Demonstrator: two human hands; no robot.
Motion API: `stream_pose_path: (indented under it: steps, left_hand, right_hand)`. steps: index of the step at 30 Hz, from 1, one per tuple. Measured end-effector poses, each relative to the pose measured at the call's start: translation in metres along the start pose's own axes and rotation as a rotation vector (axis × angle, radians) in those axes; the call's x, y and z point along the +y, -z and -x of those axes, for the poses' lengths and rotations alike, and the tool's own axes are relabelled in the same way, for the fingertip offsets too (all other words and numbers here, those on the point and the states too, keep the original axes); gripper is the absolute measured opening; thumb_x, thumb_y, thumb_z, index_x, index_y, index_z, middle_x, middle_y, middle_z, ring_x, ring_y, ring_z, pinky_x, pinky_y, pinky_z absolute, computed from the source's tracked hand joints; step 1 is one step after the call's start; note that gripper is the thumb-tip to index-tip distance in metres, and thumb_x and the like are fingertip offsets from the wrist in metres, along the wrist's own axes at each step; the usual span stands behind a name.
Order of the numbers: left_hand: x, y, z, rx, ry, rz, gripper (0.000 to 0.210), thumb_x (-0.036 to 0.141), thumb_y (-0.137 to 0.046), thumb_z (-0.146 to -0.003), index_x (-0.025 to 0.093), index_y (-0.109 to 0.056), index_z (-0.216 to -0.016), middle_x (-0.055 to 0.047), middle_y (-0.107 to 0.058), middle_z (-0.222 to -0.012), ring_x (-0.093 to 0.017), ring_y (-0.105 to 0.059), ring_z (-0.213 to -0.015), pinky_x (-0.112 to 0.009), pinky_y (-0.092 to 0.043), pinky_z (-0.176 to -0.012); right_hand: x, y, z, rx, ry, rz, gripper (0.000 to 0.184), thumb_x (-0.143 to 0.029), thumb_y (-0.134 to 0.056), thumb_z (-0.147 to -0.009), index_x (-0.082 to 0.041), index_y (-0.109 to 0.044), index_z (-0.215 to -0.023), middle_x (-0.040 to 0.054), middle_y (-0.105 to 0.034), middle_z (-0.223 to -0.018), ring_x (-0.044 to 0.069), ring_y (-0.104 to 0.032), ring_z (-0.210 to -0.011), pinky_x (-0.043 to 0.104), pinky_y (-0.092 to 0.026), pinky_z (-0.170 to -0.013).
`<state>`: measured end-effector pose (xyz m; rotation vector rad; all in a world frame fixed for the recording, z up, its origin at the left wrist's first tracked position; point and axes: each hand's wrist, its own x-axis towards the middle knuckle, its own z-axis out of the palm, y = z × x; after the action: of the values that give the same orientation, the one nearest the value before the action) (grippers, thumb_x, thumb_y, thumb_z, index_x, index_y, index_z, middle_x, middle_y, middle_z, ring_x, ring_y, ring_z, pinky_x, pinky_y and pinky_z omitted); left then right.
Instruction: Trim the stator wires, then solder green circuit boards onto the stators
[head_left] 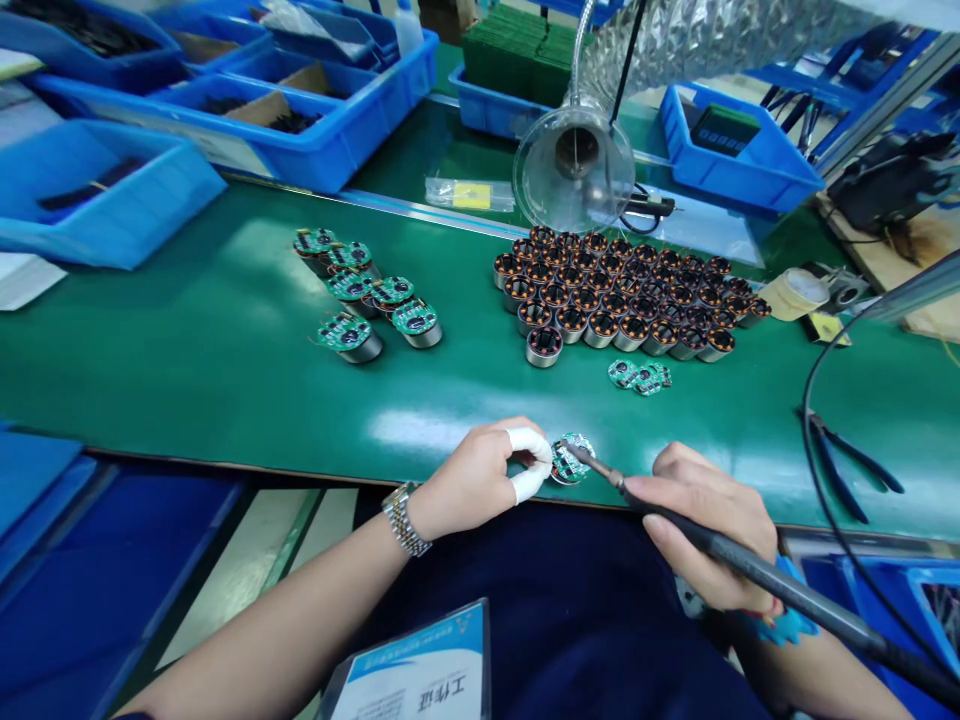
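At the table's near edge lies a round green circuit board (pixel 574 459). My left hand (pixel 491 468), with white covers on thumb and forefinger, pinches its left rim. What sits under the board is mostly hidden. In my right hand (pixel 712 520) is a soldering iron (pixel 701 538), gripped like a pen, its tip on the board's upper face. Just beyond are a few loose round boards (pixel 640 377). Farther back stands a block of motor stators (pixel 616 300) with copper windings in metal rings. To the left is a group of stators topped with green boards (pixel 375 293).
A clear fume hood (pixel 574 165) on a silver duct hangs over the stators. Blue-handled pliers (pixel 847 455) and a black cable (pixel 808 400) lie on the right. Blue parts bins (pixel 330 150) line the back left; another blue bin (pixel 739 150) stands back right.
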<state>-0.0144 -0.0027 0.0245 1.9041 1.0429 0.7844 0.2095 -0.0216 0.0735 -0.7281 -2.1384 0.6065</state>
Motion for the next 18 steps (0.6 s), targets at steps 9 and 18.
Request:
stream_pose_path:
  steps: [9,18]
  left_hand:
    - [-0.0006,-0.0006,0.0006,0.012,-0.010,-0.014,0.009,0.009,-0.054,-0.073,0.017,-0.059,-0.073,-0.002,-0.062,-0.079,-0.011,-0.057,-0.071,-0.023,-0.046,-0.067]
    - [0.0016,-0.0002,0.0009,0.005,-0.015,-0.030,0.011,0.007,-0.053,-0.072,0.017,-0.058,-0.072,-0.001,-0.062,-0.078,-0.011,-0.056,-0.071,-0.024,-0.045,-0.066]
  right_hand:
    - [-0.0061,0.0001,-0.0010,-0.060,-0.033,-0.029,0.029,-0.006,-0.050,-0.071,-0.014,-0.064,-0.096,0.0016,-0.050,-0.054,0.014,-0.046,-0.054,0.029,-0.039,-0.051]
    - [-0.0046,-0.0010,0.0017,-0.076,-0.045,-0.026,0.030,-0.007,-0.051,-0.072,-0.015,-0.064,-0.098,0.0013,-0.051,-0.056,0.013,-0.047,-0.055,0.029,-0.040,-0.053]
